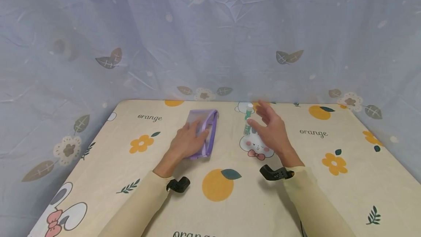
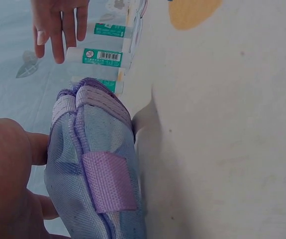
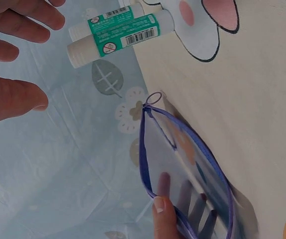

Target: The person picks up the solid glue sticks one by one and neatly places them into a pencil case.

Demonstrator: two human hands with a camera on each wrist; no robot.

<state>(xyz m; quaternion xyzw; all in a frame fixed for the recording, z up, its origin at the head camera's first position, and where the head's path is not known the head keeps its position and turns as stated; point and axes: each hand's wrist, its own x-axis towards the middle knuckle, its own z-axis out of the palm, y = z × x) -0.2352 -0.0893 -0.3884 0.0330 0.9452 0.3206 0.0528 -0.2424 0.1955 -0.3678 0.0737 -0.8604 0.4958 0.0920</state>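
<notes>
My left hand (image 1: 188, 140) holds one side of a lilac mesh zip pouch (image 1: 212, 134), its thumb at the rim and fingers spread along the mesh. In the right wrist view the mouth of the pouch (image 3: 227, 194) gapes, and fingers show through the mesh. Upright glue sticks (image 1: 248, 112) with green labels and white caps stand to the right of the pouch. Three of these glue sticks (image 2: 102, 57) appear in a row in the left wrist view. Beside them, my right hand (image 1: 271, 131) has its fingers extended and grips nothing; a gap separates it from the sticks in the right wrist view.
A cream tablecloth (image 1: 217, 215) printed with oranges, flowers and rabbits covers the table. Behind the table's far edge hangs a pale blue-grey patterned curtain (image 1: 210, 39). Each wrist wears a black camera (image 1: 276, 173).
</notes>
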